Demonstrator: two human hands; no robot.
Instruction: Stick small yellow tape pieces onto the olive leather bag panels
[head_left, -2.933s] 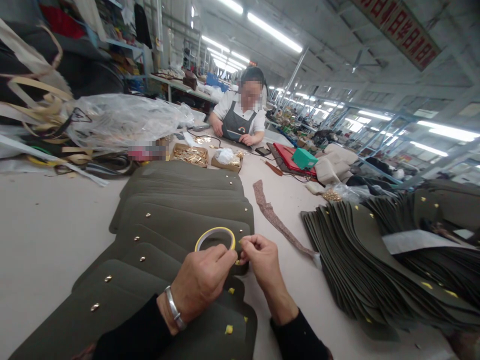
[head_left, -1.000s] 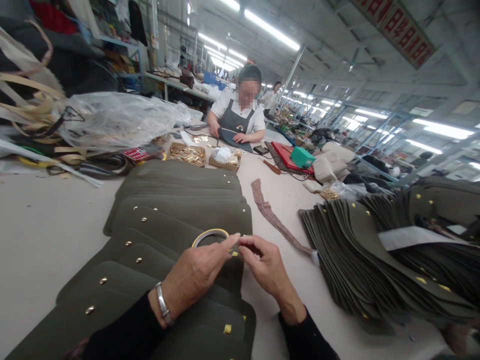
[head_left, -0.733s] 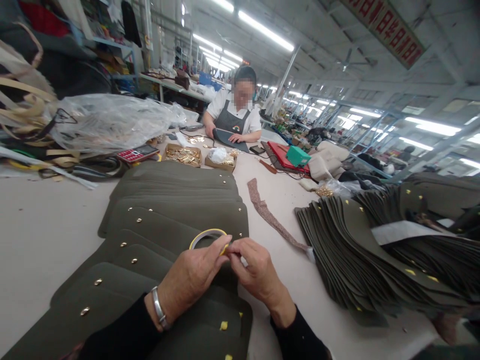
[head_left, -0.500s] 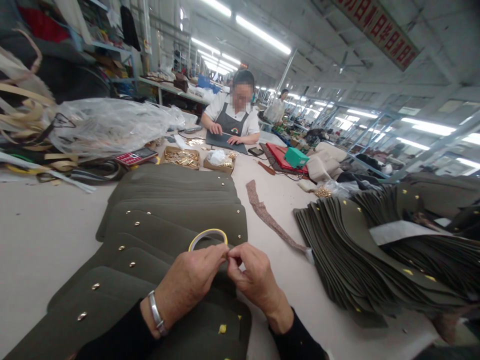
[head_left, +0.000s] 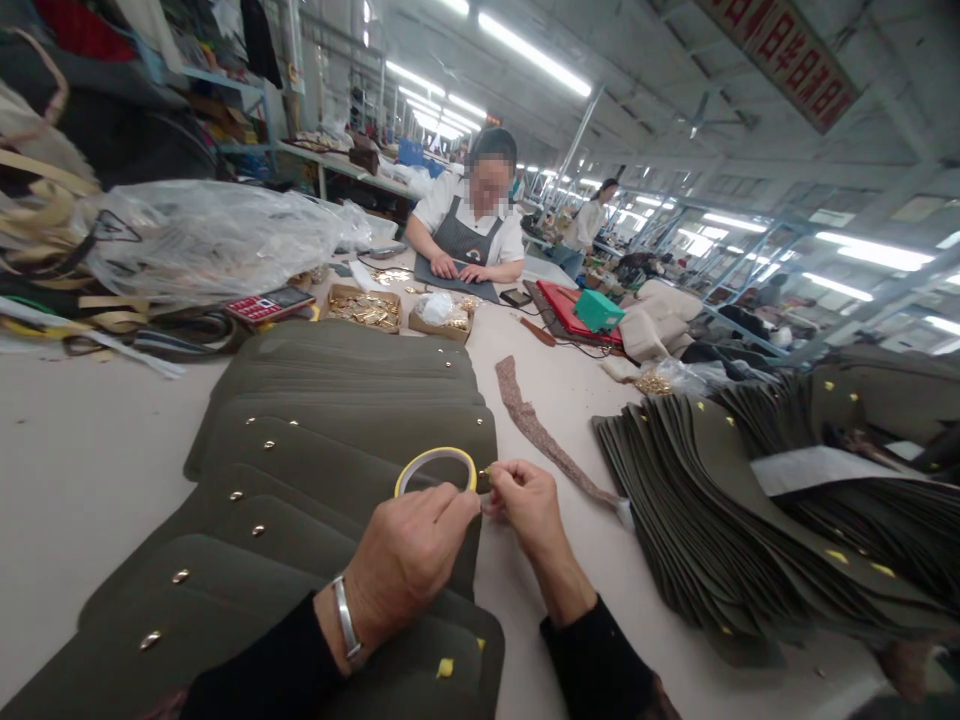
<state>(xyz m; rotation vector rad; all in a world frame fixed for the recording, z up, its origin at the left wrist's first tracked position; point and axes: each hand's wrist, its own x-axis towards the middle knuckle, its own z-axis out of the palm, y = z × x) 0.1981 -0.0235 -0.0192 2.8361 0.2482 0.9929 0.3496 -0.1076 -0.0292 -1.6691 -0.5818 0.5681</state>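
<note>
Hands meeting over the near centre of the pale surface (head_left: 90, 450), above overlapping olive-green leather panels studded with small brass rivets (head_left: 330, 430). Left hand (head_left: 409, 555) curled shut around a thin yellow-rimmed ring of adhesive tape (head_left: 436, 470), roll kept upright on edge, probably so that the free end peels off cleanly. Right hand (head_left: 525, 500) pinched closed just right of the roll, thumb and forefinger nipping what looks like the tape's loose end; strip itself too small and thin to make out. Small yellow scraps (head_left: 445, 667) dotted on the nearest panels, apparently stuck-down bits of the same tape. Panels fanned like shingles, each rivet row left exposed, seemingly for working through one after another.

Second fanned stack of olive-green panels (head_left: 720, 500) lying well apart to the right, its far edge cut off by the frame. Far across the surface, a co-worker in a grey apron (head_left: 469, 240) pressing both hands on a dark piece; shallow cardboard trays of gold-coloured fittings (head_left: 365, 308) between there and the panels. Underside of the left palm and most of the roll's lower arc hidden.
</note>
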